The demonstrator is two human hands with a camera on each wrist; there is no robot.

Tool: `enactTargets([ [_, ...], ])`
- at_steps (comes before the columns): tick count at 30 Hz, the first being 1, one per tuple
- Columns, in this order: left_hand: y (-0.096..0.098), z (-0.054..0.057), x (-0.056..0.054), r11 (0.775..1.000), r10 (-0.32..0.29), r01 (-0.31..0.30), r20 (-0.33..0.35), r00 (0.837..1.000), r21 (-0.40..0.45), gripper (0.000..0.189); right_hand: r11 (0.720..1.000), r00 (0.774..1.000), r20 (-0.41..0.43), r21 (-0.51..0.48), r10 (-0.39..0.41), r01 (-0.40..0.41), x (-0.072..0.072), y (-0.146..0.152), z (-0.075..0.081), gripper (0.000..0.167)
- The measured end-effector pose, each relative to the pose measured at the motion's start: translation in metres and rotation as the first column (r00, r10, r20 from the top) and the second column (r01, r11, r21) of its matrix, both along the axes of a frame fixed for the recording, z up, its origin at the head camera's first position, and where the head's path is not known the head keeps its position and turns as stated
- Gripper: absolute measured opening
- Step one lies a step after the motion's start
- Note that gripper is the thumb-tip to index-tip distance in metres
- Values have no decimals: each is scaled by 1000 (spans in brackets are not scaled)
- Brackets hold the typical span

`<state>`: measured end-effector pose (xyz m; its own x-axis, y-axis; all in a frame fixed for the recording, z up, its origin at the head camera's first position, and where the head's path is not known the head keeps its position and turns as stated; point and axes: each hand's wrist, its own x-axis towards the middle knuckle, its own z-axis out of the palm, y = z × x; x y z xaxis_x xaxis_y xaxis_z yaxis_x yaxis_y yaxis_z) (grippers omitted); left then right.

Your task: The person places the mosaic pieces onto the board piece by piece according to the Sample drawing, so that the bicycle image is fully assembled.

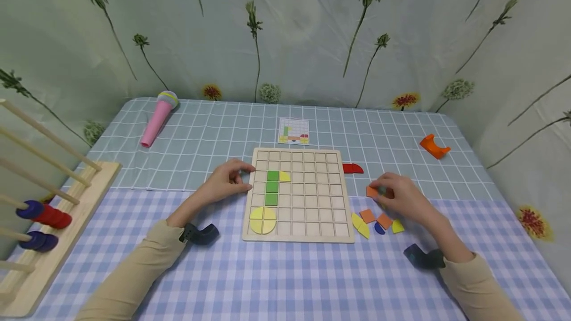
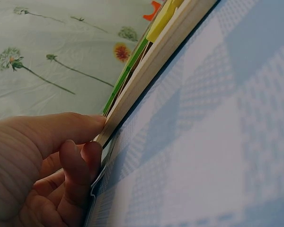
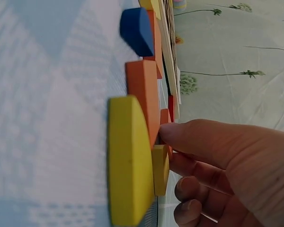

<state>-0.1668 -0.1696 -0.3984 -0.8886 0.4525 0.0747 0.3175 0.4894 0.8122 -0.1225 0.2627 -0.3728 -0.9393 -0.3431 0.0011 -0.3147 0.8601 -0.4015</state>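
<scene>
A wooden grid board (image 1: 312,212) lies on the table, bearing three green square tiles (image 1: 271,187), a yellow quarter-circle tile (image 1: 284,177) and a yellow disc of quarter pieces (image 1: 256,226). My left hand (image 1: 225,181) touches the board's left edge, thumb and index finger apart. In the left wrist view its thumb (image 2: 80,126) rests at the board's rim. To the right of the board, my right hand (image 1: 401,195) pinches an orange square tile (image 1: 371,191) between thumb and fingers. Near it lie orange tiles (image 1: 368,216), yellow pieces (image 1: 360,225) and a blue piece (image 1: 379,228).
Behind the board lies a printed pattern card (image 1: 293,131). Red pieces (image 1: 353,168) sit by its right edge. A pink toy microphone (image 1: 157,118) is at the back left, an orange curved piece (image 1: 433,147) at the back right. A wooden bead frame (image 1: 67,222) stands far left.
</scene>
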Motion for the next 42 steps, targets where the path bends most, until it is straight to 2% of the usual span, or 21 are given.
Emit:
enactTargets([
  [7,0,-1,4,1000,3,-3,8,1000,-11,43,1000,999,-35,1,10,-9,4,-2,1,23],
  [15,0,0,3,1000,15,-15,9,1000,-8,43,1000,997,-72,-7,12,-13,6,-6,6,23],
  [23,0,-2,3,1000,22,-23,-8,1000,-18,43,998,993,-106,-33,56,-59,12,-15,12,21],
  [32,0,-1,1,998,30,-31,-19,999,-50,42,995,992,-100,-52,80,-86,21,-32,16,21],
  [42,1,-1,0,998,32,-32,-6,999,-47,42,983,978,-124,-64,166,-174,26,-55,19,22],
])
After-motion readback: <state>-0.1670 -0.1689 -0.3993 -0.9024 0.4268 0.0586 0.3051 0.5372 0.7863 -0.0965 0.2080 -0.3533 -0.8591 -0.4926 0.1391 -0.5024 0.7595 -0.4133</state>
